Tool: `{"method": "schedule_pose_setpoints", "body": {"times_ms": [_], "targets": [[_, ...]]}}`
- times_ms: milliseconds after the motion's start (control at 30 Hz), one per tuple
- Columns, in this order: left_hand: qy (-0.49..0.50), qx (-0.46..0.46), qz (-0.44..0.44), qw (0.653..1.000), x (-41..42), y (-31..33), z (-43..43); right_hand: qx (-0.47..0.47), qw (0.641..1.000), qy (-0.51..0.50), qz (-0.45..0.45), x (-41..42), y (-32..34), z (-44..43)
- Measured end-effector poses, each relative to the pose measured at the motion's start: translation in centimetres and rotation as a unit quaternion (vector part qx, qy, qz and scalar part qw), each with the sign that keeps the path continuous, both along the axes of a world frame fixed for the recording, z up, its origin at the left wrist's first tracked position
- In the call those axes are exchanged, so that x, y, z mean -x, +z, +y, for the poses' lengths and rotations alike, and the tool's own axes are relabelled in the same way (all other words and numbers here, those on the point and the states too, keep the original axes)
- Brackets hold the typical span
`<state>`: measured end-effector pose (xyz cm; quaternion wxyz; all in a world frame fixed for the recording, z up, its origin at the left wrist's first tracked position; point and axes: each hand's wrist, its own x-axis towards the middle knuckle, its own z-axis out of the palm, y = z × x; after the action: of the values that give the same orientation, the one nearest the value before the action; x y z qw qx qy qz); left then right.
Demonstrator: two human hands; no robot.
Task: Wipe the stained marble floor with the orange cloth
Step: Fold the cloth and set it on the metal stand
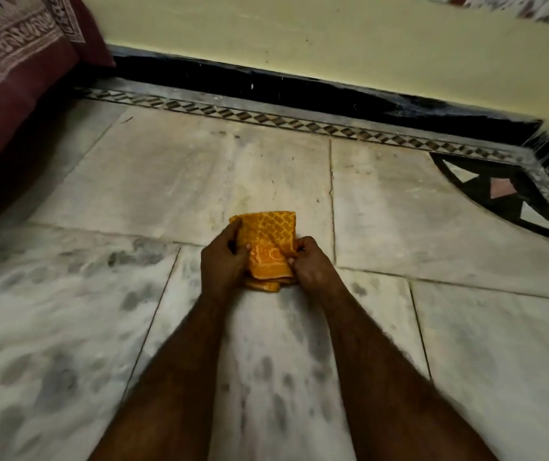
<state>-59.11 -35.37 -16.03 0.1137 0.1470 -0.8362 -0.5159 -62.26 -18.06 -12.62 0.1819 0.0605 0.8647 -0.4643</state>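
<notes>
A folded orange cloth [271, 242] with a woven pattern is held in the middle of the view, just above or on the marble floor [173, 181]. My left hand [223, 259] grips its left edge, fingers curled around the fold. My right hand [309, 264] pinches its right edge. The near floor slabs carry several dark grey smudges [266, 371]; the slabs beyond the cloth look paler and cleaner.
A maroon patterned bedspread [10, 81] hangs at the left. A cream wall [299, 38] with a black skirting [266, 84] and a diamond-inlay border strip [266, 119] runs across the back. A dark inlaid corner motif [502, 191] lies at the right.
</notes>
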Motion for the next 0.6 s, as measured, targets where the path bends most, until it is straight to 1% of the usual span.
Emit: {"method": "schedule_pose_setpoints", "body": {"times_ms": [100,167,233,300,400,467,533,600], "targets": [[0.025,-0.081,-0.050,0.995,-4.5,1.2,1.8,-0.014,1.000,-0.004,-0.010,-4.5,0.8,0.8],[0.038,-0.133,-0.075,0.988,-7.5,2.1,3.1,-0.013,0.999,-0.030,-0.016,-7.7,1.4,1.9],[0.043,-0.164,-0.086,0.982,-9.7,2.7,4.3,0.005,0.998,-0.055,-0.020,-10.6,1.6,3.0],[0.024,-0.174,-0.091,0.980,-11.1,3.6,5.2,0.054,0.995,-0.082,-0.013,-13.4,2.4,4.2],[-0.010,-0.225,-0.075,0.971,-12.0,6.1,5.9,0.135,0.984,-0.118,0.000,-15.4,4.2,6.6],[-0.045,-0.260,-0.061,0.963,-12.5,8.7,6.3,0.161,0.980,-0.119,0.013,-15.6,5.9,8.3],[-0.079,-0.254,-0.032,0.963,-12.8,11.2,6.5,0.167,0.979,-0.116,0.024,-15.7,8.0,9.6],[-0.107,-0.227,0.001,0.968,-12.9,13.4,6.9,0.168,0.979,-0.106,0.039,-16.0,10.2,10.6]]}}
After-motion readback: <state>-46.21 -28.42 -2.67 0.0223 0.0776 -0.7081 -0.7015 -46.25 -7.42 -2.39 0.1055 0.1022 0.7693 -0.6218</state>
